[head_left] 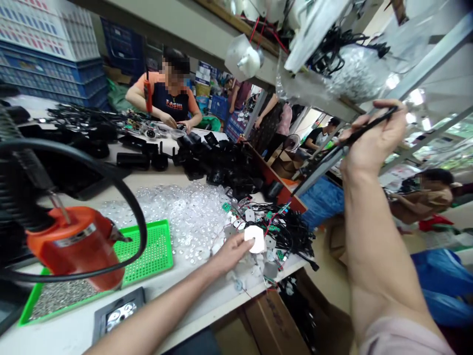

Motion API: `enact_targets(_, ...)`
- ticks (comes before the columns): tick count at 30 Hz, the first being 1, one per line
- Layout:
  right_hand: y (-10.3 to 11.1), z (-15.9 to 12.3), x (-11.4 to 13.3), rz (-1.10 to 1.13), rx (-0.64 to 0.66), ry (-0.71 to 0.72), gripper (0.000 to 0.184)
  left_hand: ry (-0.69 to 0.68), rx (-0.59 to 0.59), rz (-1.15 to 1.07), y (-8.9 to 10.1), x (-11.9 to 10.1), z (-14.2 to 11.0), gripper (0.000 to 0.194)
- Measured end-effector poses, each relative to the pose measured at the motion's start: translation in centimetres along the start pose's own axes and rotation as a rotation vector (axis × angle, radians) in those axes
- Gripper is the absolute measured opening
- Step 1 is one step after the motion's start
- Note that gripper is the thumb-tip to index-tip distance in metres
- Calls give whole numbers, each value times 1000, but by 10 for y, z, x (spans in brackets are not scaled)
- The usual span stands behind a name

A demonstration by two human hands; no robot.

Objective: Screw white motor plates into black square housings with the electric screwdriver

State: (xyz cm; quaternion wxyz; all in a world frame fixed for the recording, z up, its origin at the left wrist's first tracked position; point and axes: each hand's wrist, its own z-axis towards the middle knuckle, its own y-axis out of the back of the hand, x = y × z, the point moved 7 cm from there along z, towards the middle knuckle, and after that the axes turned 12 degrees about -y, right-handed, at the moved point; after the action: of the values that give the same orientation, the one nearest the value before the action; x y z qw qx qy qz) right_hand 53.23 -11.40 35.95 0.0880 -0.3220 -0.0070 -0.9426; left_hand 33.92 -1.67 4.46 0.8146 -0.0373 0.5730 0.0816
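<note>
My left hand (234, 250) pinches a thin white plate with cut corners (255, 238) above the near side of the table. Around it lie green circuit boards (226, 207), more small pale plates and a heap of black cables (295, 227). Raised at the upper right, my right hand (373, 135) is closed on a black cable (377, 121), which runs down to the left. The cable's lower end is hard to make out against the shelf post.
Clear plastic lenses (192, 217) cover the table's middle, with black housings (221, 158) behind. An orange power screwdriver (77, 241) hangs over a green tray (158, 246) of screws. A shelf (207, 39) crosses overhead. A co-worker (173, 98) sits opposite.
</note>
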Motion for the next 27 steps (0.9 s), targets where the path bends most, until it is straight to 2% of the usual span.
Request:
enact_targets(2, 3, -4, -18, -64, 12, -81, 13, -30, -179, 11, 14, -26, -17, 43)
enact_targets(4, -2, -24, -45, -165, 145, -206, 23, -61, -295, 80, 30, -55, -43, 35)
enact_targets(7, -19, -84, -84, -272, 421, -277, 31, -80, -277, 162, 46, -90, -85, 33)
enact_targets(9, -34, -134, -104, -322, 608, -280, 32, -20, -275, 163, 59, -99, -110, 32)
enact_targets(11, -49, -183, -114, -364, 777, -292, 31, 54, -308, 182, 72, -103, -131, 33)
enact_targets(13, -62, -226, -107, -385, 892, -303, 33, 124, -348, 253, 81, -107, -148, 35)
enact_targets(15, -78, -270, -81, -327, 1016, -319, 43, 184, -386, 314, 87, -111, -161, 36)
enact_targets(16, -87, -295, -62, -256, 1106, -332, 49, 209, -407, 315, 89, -111, -167, 36)
enact_targets(18, -107, -354, -14, 37, 1389, -428, 61, 240, -473, 270, 94, -108, -177, 34)
enact_targets(19, -115, -382, 9, 167, 1492, -473, 73, 247, -512, 240, 97, -104, -182, 33)
enact_targets(20, -121, -405, 27, 248, 1517, -520, 81, 252, -559, 214, 101, -99, -188, 32)
enact_targets(21, -127, -423, 39, 290, 1472, -567, 83, 255, -613, 191, 106, -93, -194, 29)
enact_targets(23, -135, -446, 48, 211, 1273, -569, 80, 268, -728, 146, 116, -78, -210, 26)
enact_targets(25, -136, -456, 53, 81, 1090, -373, 67, 312, -795, 123, 122, -63, -228, 30)
enact_targets(27, -134, -462, 64, -4, 994, -61, 50, 379, -775, 110, 123, -52, -245, 36)
